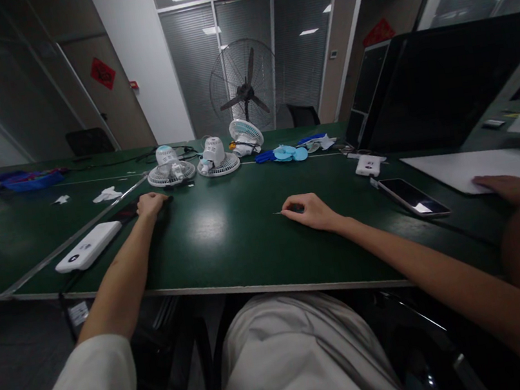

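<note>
My right hand (310, 211) is held over the green table (229, 251), thumb and forefinger pinched on a thin, needle-like piece (276, 213) that points left. Its kind is too small to tell. Further left, my left hand (150, 203) is closed near the table seam. A small dark tip sticks out past its fingers, and what it holds is mostly hidden. A dark flat object (126, 213) lies by that wrist, and a long white device (89, 245) with a cable lies nearer me.
Small white fans (219, 165) and light-blue fan blades (290, 152) stand along the back. At right are a white box-like device (368, 166), a phone (414, 197), a large black monitor (449, 85) and another person's hand (508, 187) on a white sheet (452, 169).
</note>
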The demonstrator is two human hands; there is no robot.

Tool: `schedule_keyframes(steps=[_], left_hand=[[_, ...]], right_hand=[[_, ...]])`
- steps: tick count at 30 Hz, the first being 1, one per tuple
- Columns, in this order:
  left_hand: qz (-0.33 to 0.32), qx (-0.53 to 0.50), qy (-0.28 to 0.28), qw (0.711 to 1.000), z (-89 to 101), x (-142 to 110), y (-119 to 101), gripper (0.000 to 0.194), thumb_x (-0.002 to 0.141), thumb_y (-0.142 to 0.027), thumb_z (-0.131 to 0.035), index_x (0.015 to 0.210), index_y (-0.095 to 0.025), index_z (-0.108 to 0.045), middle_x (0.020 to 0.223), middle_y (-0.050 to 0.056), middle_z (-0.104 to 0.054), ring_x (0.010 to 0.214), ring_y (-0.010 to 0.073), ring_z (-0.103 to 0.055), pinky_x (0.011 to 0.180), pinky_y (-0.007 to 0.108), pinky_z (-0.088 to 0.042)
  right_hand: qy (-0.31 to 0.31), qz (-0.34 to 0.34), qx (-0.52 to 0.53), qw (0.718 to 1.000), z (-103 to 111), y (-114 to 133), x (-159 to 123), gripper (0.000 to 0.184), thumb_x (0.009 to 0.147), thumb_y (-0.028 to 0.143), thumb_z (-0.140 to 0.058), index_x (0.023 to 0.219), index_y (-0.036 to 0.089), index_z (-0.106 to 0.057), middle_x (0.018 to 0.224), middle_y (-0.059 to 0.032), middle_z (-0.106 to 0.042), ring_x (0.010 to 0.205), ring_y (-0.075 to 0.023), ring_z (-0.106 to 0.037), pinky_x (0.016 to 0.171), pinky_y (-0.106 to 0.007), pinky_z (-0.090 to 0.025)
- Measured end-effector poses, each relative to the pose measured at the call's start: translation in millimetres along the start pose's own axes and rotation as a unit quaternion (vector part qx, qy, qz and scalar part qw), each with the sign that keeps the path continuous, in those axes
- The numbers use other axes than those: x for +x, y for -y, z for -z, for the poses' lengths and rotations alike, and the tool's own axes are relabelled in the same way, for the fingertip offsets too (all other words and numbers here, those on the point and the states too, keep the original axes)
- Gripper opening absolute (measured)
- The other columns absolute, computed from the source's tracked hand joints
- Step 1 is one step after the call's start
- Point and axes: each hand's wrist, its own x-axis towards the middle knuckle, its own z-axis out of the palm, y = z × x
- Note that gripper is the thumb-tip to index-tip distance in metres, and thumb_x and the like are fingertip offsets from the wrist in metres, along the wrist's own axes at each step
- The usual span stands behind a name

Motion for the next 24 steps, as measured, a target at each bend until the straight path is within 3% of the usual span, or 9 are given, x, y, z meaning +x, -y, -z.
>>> schedule_keyframes(steps=[4, 10, 16, 19, 24], left_hand=[[0.002, 0.032, -0.015, 0.999, 0.3, -11.9, -6.9, 0.029, 0.078, -0.041, -0.078, 0.101, -0.022, -0.079, 0.126, 0.016, -0.074, 0.128, 0.0399, -0.062, 0.110, 0.052, -0.044], [-0.073, 0.111, -0.049, 0.990, -2.9, -30.1, -12.1, 0.024, 0.092, -0.031, -0.065, 0.110, -0.021, -0.077, 0.123, 0.016, -0.075, 0.122, 0.0362, -0.066, 0.105, 0.045, -0.047], [-0.082, 0.095, -0.048, 0.991, -1.2, -30.9, -12.2, 0.031, 0.093, -0.036, -0.065, 0.113, -0.016, -0.079, 0.119, 0.018, -0.076, 0.116, 0.0368, -0.067, 0.101, 0.044, -0.051], [-0.096, 0.077, -0.089, 0.988, 2.3, -34.4, -12.5, 0.034, 0.095, -0.033, -0.060, 0.116, -0.014, -0.079, 0.122, 0.019, -0.073, 0.116, 0.0367, -0.066, 0.102, 0.044, -0.051], [-0.145, 0.036, -0.176, 0.973, 13.2, -42.5, -10.6, 0.041, 0.087, -0.007, -0.056, 0.118, -0.018, -0.080, 0.137, 0.015, -0.064, 0.115, 0.0315, -0.066, 0.102, 0.041, -0.053]], right_hand=[[-0.001, 0.004, 0.000, 1.000, -0.4, -2.7, 0.0, 0.021, 0.100, 0.039, -0.066, 0.104, 0.022, -0.076, 0.104, -0.0059, -0.077, 0.094, -0.0239, -0.072, 0.082, -0.037, -0.055], [0.003, 0.002, 0.003, 1.000, 0.1, -3.3, 0.2, 0.022, 0.101, 0.041, -0.065, 0.106, 0.022, -0.076, 0.106, -0.0061, -0.077, 0.095, -0.0243, -0.072, 0.082, -0.037, -0.056], [0.001, 0.003, 0.002, 1.000, -1.4, -3.1, 0.3, 0.022, 0.101, 0.042, -0.065, 0.104, 0.023, -0.077, 0.105, -0.0056, -0.078, 0.095, -0.0238, -0.072, 0.084, -0.037, -0.056], [0.003, 0.003, 0.004, 1.000, -1.2, -3.9, 0.2, 0.022, 0.101, 0.041, -0.065, 0.105, 0.022, -0.076, 0.105, -0.0058, -0.077, 0.095, -0.0236, -0.072, 0.083, -0.037, -0.056], [0.008, -0.002, 0.007, 1.000, 0.4, -3.3, -0.3, 0.022, 0.101, 0.041, -0.066, 0.106, 0.022, -0.076, 0.106, -0.0060, -0.077, 0.096, -0.0238, -0.072, 0.084, -0.037, -0.056]])
